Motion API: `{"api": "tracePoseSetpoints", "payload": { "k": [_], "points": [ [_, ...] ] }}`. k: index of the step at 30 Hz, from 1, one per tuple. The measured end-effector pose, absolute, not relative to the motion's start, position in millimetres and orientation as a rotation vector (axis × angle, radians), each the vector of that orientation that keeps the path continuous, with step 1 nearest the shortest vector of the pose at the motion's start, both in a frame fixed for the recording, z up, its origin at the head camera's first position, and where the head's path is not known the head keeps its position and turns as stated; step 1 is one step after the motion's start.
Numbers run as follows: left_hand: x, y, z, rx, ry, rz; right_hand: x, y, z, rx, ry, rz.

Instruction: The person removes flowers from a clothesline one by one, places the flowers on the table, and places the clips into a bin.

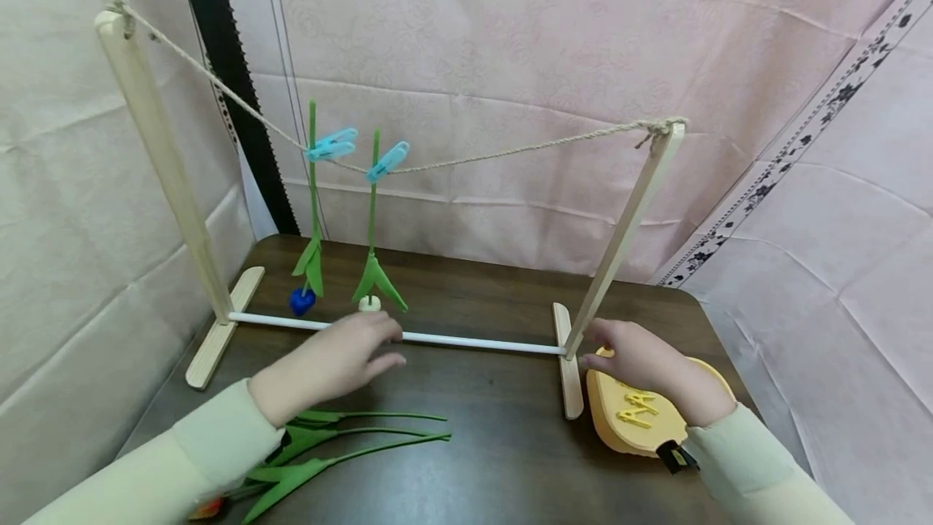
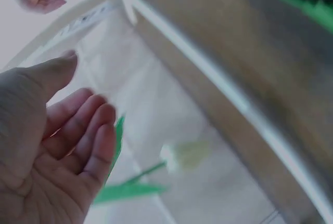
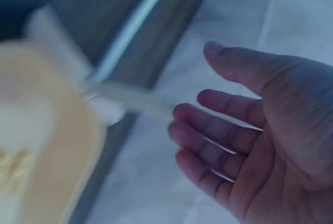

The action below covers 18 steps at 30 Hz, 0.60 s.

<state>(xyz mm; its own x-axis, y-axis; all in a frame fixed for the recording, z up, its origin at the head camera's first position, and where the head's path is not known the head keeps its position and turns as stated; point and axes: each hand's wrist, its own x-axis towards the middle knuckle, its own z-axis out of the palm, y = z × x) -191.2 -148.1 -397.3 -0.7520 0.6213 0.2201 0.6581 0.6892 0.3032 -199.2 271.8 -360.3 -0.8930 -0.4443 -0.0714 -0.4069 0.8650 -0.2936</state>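
Observation:
My left hand (image 1: 331,359) is empty, its fingers loosely bent, in front of the white rod (image 1: 474,341). Close beyond it a white tulip (image 1: 369,305) hangs head down, its stem held to the rope (image 1: 481,158) by a light blue clothespin (image 1: 388,161). To its left hangs a blue tulip (image 1: 302,301), clipped by blue clothespins (image 1: 332,145). My right hand (image 1: 645,359), also holding nothing, hovers over the yellow container (image 1: 608,420), beside the right post (image 1: 627,233). Small yellow clothespins (image 1: 636,409) lie in that container.
Several green-stemmed flowers (image 1: 291,472) lie on the brown table (image 1: 496,444) under my left forearm, one showing a red-orange head (image 1: 207,508). The left wooden post (image 1: 164,156) stands on a flat foot (image 1: 222,330). Pale cloth (image 1: 510,47) hangs behind.

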Motion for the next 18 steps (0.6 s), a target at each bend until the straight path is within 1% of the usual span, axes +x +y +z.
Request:
{"api": "tracePoseSetpoints", "payload": {
  "k": [4,8,14,18],
  "points": [
    [-197.4,-156.7,-374.7,-0.9,-2.637,-0.68,-202.3,235.7,-334.7,-0.845,2.975,-0.401],
    [-203.5,-162.4,-359.9,-0.775,-2.443,-0.793,-207.3,202.0,-305.6,-1.008,3.05,-0.423],
    [-208.5,-163.3,-348.1,-0.659,-2.322,-0.936,-215.6,158.2,-264.8,-1.325,3.148,-0.462],
    [-211.2,-161.5,-340.4,-0.613,-2.315,-1.026,-219.8,132.8,-244.1,-1.539,3.181,-0.483]
  ]
}}
